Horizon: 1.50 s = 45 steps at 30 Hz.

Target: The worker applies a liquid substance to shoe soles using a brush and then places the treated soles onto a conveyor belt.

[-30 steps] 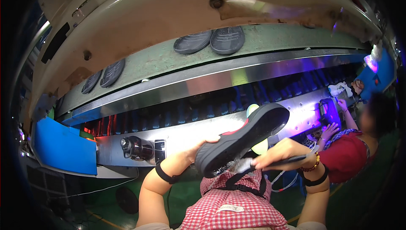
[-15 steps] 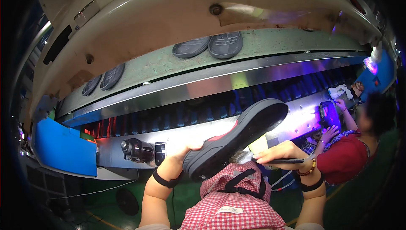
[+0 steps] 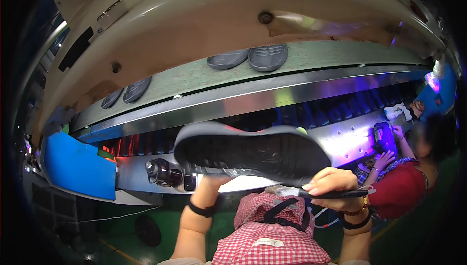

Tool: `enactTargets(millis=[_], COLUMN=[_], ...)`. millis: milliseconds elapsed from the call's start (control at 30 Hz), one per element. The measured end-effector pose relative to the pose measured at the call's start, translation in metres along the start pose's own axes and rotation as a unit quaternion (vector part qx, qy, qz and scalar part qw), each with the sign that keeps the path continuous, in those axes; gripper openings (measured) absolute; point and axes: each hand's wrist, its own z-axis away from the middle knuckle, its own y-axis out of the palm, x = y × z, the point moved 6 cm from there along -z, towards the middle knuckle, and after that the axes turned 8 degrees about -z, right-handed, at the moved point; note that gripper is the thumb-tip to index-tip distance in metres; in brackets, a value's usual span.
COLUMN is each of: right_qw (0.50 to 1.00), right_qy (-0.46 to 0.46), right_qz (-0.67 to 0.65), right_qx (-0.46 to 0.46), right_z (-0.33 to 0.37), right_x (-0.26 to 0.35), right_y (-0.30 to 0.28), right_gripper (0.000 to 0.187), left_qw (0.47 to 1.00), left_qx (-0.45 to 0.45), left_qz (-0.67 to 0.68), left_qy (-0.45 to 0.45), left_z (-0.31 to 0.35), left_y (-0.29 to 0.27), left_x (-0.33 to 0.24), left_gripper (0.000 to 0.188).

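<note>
A black shoe sole (image 3: 253, 155) with a grey side wall and a touch of red is held up lengthwise in front of me, its broad dark face toward me. My left hand (image 3: 214, 181) grips it from beneath near its left part; most of those fingers are hidden behind it. Between the fingers of my right hand (image 3: 334, 183) is a brush (image 3: 335, 194) with a black handle. Its pale bristles point left, just below the sole's lower edge. Whether the right fingertips touch the sole I cannot tell.
Behind a metal rail, dark shoe parts (image 3: 268, 57) lie on a green belt (image 3: 189, 75) under a beige hood. A dark bottle (image 3: 164, 172) and a phone (image 3: 190, 182) stand on the metal ledge. At right, a co-worker in red (image 3: 401, 182) handles a purple-lit dark piece (image 3: 384, 138).
The sole has turned from a steep slant to nearly level, showing its broad face. My right hand with the brush has moved slightly right and down. The whole view has shifted a little.
</note>
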Motion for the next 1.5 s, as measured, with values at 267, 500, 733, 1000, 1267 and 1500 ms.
enactTargets(millis=[267,500,733,1000,1267,1500], right_qw=[0.973,0.976,0.986,0.997,0.999,0.999], right_qy=[0.172,-0.074,0.003,-0.04,-0.013,0.039], right_qz=[-0.091,0.198,0.103,0.07,0.017,-0.02], right_qx=[-0.128,-0.058,0.13,0.003,0.026,-0.014], right_z=[0.001,-0.019,0.005,-0.039,-0.028,-0.019], right_x=[-0.104,-0.06,-0.039,-0.042,-0.049,-0.045], right_y=[0.007,0.045,0.044,0.039,0.025,0.009], right_gripper=[0.016,0.016,0.016,0.017,0.018,0.018], left_qw=[0.918,0.942,0.945,0.941,0.923,0.929], left_qx=[0.051,-0.105,-0.103,0.028,-0.012,-0.017], left_qz=[0.379,0.317,0.308,0.322,0.336,0.309], left_qy=[-0.101,-0.039,0.044,0.096,0.189,0.203], left_z=[-0.014,-0.019,-0.022,-0.03,-0.037,-0.037], left_y=[0.089,0.072,0.047,0.087,0.068,0.067], left_x=[0.043,0.042,0.017,-0.003,-0.034,-0.055], left_gripper=[0.097,0.093,0.1,0.103,0.096,0.098])
